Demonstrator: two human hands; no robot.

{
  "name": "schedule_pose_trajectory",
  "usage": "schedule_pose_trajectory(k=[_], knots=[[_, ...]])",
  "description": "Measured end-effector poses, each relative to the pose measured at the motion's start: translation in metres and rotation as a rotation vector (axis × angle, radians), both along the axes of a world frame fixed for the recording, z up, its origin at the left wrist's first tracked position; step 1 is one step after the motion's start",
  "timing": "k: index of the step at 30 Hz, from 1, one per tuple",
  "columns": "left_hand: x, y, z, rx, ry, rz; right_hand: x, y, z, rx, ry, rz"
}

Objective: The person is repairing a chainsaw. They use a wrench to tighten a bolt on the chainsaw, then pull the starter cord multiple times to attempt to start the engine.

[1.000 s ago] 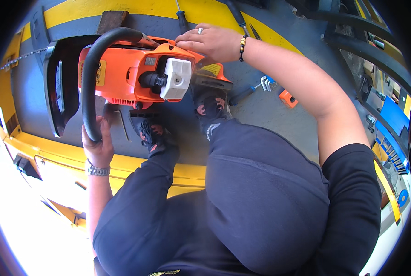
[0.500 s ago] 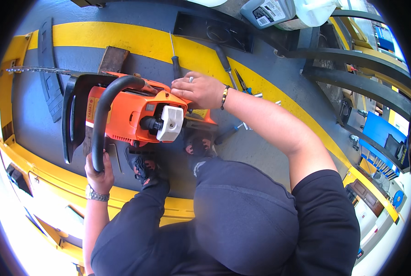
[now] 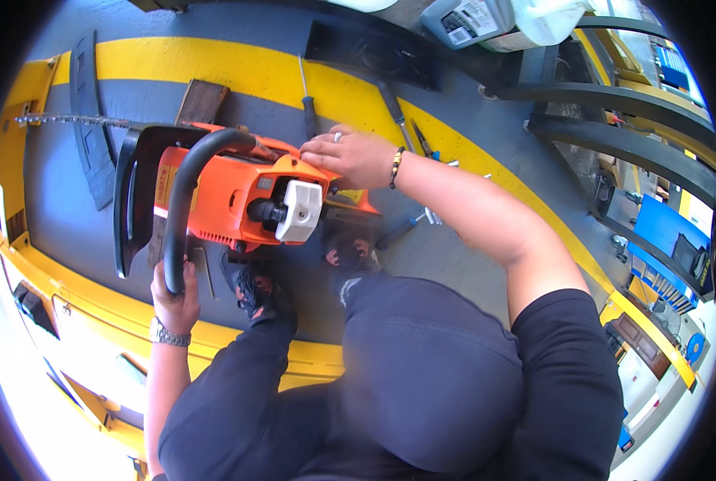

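An orange chainsaw [image 3: 221, 210] is held up over the floor in front of my legs, its bar and chain reaching to the left. A black hand guard and a curved black front handle are on its left part; a white part sits open to view on the near side of the body. My left hand [image 3: 175, 303] is closed round the lower end of the front handle. Over the right end of the orange housing lies my right hand [image 3: 359, 159], its fingers bent together against the top; the thumb is hidden.
Beyond the saw lie a dark wood block [image 3: 202, 102], screwdrivers [image 3: 310, 116], pliers [image 3: 422, 138] and a black tray [image 3: 370, 52]. A long black plate [image 3: 90, 120] is at far left. A dark metal frame [image 3: 614, 96] stands on the right, with jugs [image 3: 466, 22] at its far end.
The chainsaw has shifted and tilted very slightly, its front guard a little higher and further right. Both hands keep their places on it.
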State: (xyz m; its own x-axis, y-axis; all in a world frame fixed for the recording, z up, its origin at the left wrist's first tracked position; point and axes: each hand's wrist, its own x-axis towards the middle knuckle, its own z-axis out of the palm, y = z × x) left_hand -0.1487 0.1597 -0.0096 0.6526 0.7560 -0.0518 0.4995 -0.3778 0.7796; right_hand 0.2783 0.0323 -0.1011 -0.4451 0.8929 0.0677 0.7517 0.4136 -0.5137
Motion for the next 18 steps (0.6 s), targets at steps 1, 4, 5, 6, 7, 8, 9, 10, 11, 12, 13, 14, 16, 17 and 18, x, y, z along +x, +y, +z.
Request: schedule_pose_trajectory(k=[1, 4, 5, 6, 7, 8, 9, 10, 11, 12, 13, 14, 16, 17, 18], knots=[[-0.002, 0.0, -0.003, 0.011, 0.007, 0.0, 0.0, -0.001, -0.001, 0.004, 0.004, -0.003], [-0.002, 0.0, -0.007, 0.022, 0.01, 0.009, -0.001, -0.005, -0.004, 0.055, -0.003, -0.034], [-0.001, -0.001, -0.007, 0.013, 0.007, 0.016, -0.001, -0.005, -0.006, 0.049, -0.023, -0.034], [-0.002, -0.001, -0.005, 0.008, 0.005, 0.025, -0.003, -0.002, -0.006, 0.042, -0.025, -0.035], [-0.005, 0.001, -0.005, 0.016, 0.018, 0.01, -0.005, -0.001, -0.005, 0.035, -0.028, -0.037], [-0.007, 0.001, -0.004, 0.012, 0.015, 0.015, -0.007, 0.0, -0.004, 0.027, -0.032, -0.039], [-0.008, 0.001, -0.005, 0.012, 0.009, 0.022, -0.007, 0.0, -0.004, 0.008, -0.038, -0.037], [-0.009, 0.001, -0.007, 0.012, 0.003, 0.029, -0.005, 0.0, -0.004, 0.013, -0.052, -0.027], [-0.011, 0.002, -0.01, 0.014, -0.012, 0.012, 0.0, 0.0, -0.004, 0.018, -0.064, -0.017], [-0.013, 0.003, -0.011, 0.002, -0.003, 0.009, 0.0, 0.0, -0.006, 0.021, -0.066, -0.008], [-0.014, 0.005, -0.012, -0.017, -0.002, 0.002, 0.003, 0.0, -0.004, 0.027, -0.106, 0.01], [-0.015, 0.005, -0.012, -0.035, -0.002, -0.006, 0.002, -0.001, -0.004, 0.025, -0.109, 0.008], [-0.014, 0.006, -0.011, -0.051, -0.022, -0.008, 0.003, 0.002, -0.004, 0.038, -0.128, 0.009], [-0.014, 0.005, -0.012, -0.05, -0.031, -0.008, 0.002, 0.001, -0.004, 0.042, -0.148, 0.004], [-0.014, 0.005, -0.013, -0.044, -0.042, -0.004, 0.002, 0.0, -0.006, 0.045, -0.131, -0.007]])
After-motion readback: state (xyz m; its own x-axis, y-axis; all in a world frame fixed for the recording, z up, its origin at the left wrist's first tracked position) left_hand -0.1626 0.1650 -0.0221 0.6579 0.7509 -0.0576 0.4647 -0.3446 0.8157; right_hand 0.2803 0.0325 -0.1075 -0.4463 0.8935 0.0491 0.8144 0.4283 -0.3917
